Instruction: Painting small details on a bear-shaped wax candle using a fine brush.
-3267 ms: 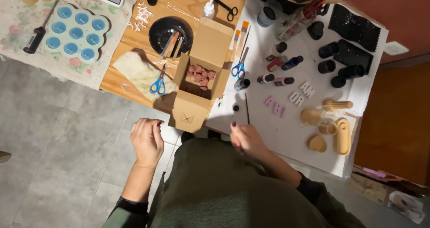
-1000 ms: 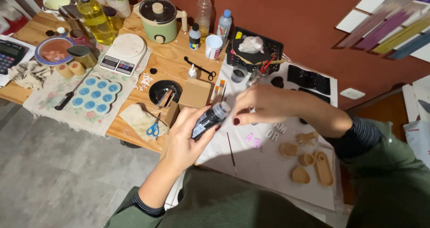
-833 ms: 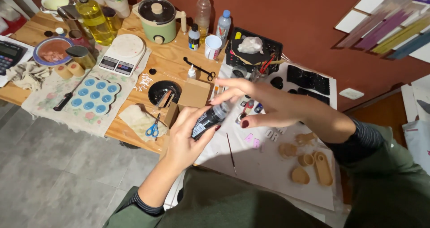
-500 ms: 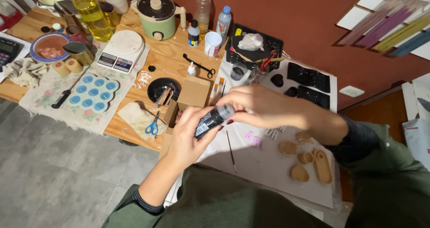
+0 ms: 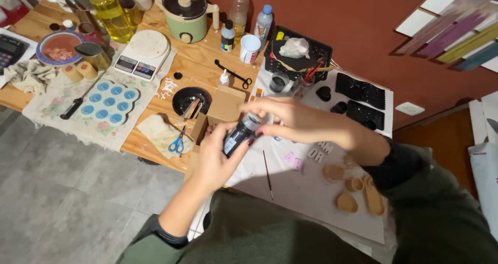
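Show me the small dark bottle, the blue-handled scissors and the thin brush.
small dark bottle (image 5: 237, 138), head view, on its dark body.
blue-handled scissors (image 5: 177, 144), head view, on a handle loop.
thin brush (image 5: 267, 175), head view, on its mid-shaft.

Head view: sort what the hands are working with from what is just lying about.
In hand:
small dark bottle, held by the left hand
right hand, fingers at the bottle's top

Lying about:
blue-handled scissors
kitchen scale
blue mould tray
thin brush

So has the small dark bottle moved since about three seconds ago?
Yes. The small dark bottle was not in either hand then; now the left hand holds it up beside the cardboard box, right hand at its cap.
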